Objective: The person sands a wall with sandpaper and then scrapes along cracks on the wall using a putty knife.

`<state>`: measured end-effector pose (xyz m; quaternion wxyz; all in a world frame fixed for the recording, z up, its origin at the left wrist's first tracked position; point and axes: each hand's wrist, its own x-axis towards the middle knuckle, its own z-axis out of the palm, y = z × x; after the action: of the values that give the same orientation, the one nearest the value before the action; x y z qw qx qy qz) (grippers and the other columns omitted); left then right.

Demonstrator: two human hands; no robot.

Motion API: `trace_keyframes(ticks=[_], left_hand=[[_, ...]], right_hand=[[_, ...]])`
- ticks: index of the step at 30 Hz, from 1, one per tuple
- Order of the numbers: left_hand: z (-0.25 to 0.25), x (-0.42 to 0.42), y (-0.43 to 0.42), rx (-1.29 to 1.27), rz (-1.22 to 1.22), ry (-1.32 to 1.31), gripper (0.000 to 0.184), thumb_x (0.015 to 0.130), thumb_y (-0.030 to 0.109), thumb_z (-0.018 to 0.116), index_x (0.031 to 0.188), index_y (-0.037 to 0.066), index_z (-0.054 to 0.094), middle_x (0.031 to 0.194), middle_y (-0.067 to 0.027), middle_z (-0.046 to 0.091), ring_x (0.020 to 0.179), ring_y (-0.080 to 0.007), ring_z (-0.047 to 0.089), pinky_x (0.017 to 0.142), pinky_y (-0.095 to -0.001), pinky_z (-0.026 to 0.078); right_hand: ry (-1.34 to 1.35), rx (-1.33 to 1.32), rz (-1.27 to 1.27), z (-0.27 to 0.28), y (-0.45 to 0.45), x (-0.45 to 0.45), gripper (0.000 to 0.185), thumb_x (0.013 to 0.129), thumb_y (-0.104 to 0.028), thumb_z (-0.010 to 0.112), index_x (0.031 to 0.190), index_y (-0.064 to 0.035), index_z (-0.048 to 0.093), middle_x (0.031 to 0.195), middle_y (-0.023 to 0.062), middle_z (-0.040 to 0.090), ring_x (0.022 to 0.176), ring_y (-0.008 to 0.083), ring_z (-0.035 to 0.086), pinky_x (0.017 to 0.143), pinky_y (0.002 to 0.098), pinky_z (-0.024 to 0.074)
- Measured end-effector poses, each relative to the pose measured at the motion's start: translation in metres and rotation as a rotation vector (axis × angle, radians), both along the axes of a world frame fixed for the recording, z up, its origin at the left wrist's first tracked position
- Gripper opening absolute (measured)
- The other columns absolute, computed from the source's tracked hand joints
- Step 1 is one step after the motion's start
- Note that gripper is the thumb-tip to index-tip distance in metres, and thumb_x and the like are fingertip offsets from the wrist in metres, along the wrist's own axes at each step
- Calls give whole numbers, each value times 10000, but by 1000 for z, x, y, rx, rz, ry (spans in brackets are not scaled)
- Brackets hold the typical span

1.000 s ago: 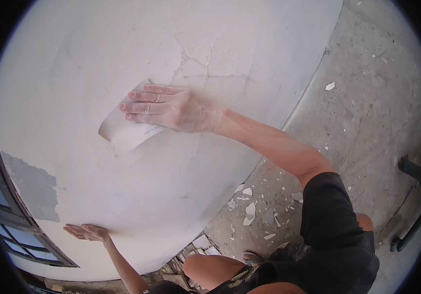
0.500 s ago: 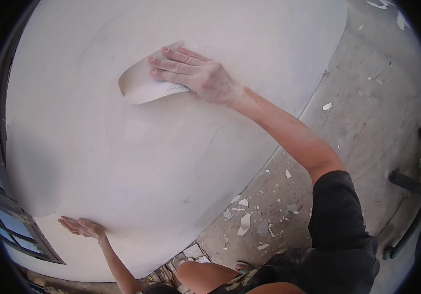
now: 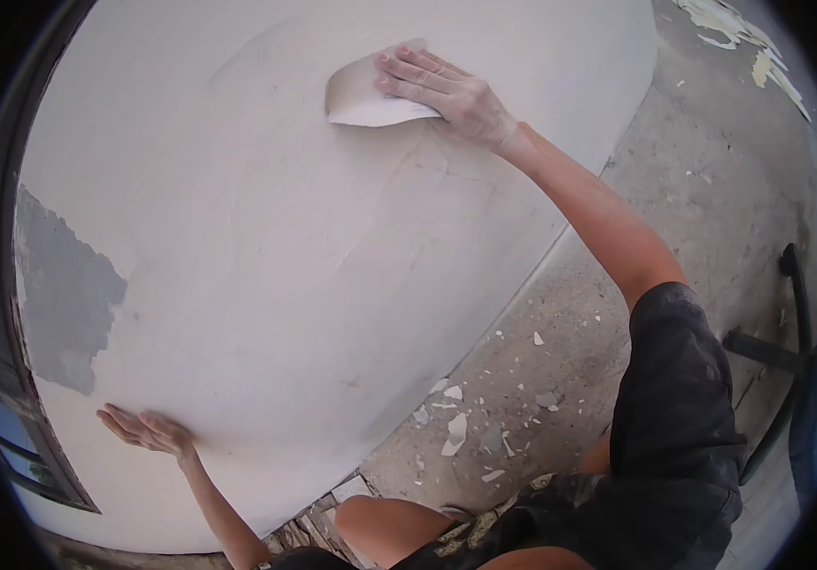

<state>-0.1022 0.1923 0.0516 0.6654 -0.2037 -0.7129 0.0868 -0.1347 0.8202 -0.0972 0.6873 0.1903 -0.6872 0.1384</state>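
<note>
Pressing one curved, pale sheet [image 3: 356,95] with the right hand [image 3: 465,103] against one white wall [image 3: 237,294], high in the view, using fingers [image 3: 415,92] laid flat over it and slightly apart; cannot tell the thumb's position. Holding the left hand [image 3: 153,435] open at the same wall, well apart from the sheet, near one dark window frame [image 3: 50,451]. Facing faint lines in the wall's coating and one large, ragged grey patch [image 3: 66,294] beside that frame. Seeing, past the wall's base, one dusty grey floor [image 3: 703,204], strewn with white flakes [image 3: 455,434] too numerous to count. Noting one group of longer white strips [image 3: 727,24] at the top right and one dark tubular frame [image 3: 765,351] at the right edge.
</note>
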Motion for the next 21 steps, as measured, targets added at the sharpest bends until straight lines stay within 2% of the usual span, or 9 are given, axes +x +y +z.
trace_keyframes(ticks=[5,6,8,12,14,15,16,19,21], left_hand=[[1,3,9,-23,-4,17,626,1059,445,275,1509,14,333,1584,-203,253,1475,-316,217,1178,-475,214],[1,4,9,-20,4,9,624,1059,444,279,1509,15,335,1584,-201,253,1475,-316,216,1178,-476,214],[2,5,8,-16,14,-4,621,1059,441,286,1508,15,337,1585,-197,253,1476,-316,213,1177,-478,216],[3,3,3,-34,8,15,619,1060,440,288,1506,15,342,1581,-197,266,1473,-321,225,1177,-484,213],[1,3,7,-22,10,24,615,1060,436,293,1507,16,342,1579,-199,271,1470,-324,233,1175,-484,215],[-1,3,7,-18,6,19,614,1059,435,297,1508,19,342,1579,-200,270,1470,-325,234,1174,-483,215],[-1,4,8,-18,1,17,613,1059,435,301,1509,22,342,1579,-200,270,1470,-326,234,1173,-483,215],[2,2,6,-11,-8,22,611,1056,435,313,1511,28,343,1581,-203,265,1472,-328,230,1171,-484,215],[1,3,6,-9,1,14,610,1055,436,315,1510,30,345,1581,-204,263,1473,-329,227,1171,-486,215]], right_hand=[[-105,-1099,-81,31,13,-17,372,967,-72,565,1335,-112,601,1392,105,571,1309,294,522,1029,357,481],[176,-857,-180,34,-25,-36,449,916,-38,590,1356,-125,588,1432,119,538,1333,331,486,1043,406,463],[50,-409,60,32,-119,-2,435,920,-29,577,1330,-170,610,1460,48,520,1328,271,512,1082,361,470],[-9,343,125,16,-69,3,453,857,-85,648,1293,-209,631,1461,-32,519,1301,162,539,1099,324,476],[16,59,-112,20,14,3,479,868,-75,645,1330,-195,600,1439,-35,539,1299,179,537,1096,338,480],[5,-228,-240,12,48,-1,427,911,-80,611,1332,-153,598,1431,-4,549,1276,216,557,1051,335,507],[-187,-737,-48,7,67,-3,395,950,-98,559,1343,-112,588,1411,76,562,1294,266,538,1034,345,500],[57,-845,-219,17,25,-28,400,970,-114,523,1368,-92,567,1420,142,541,1322,309,503,1047,356,476],[45,-503,-21,29,-63,-5,427,953,-75,563,1380,-105,560,1466,134,497,1362,299,465,1114,375,428]])
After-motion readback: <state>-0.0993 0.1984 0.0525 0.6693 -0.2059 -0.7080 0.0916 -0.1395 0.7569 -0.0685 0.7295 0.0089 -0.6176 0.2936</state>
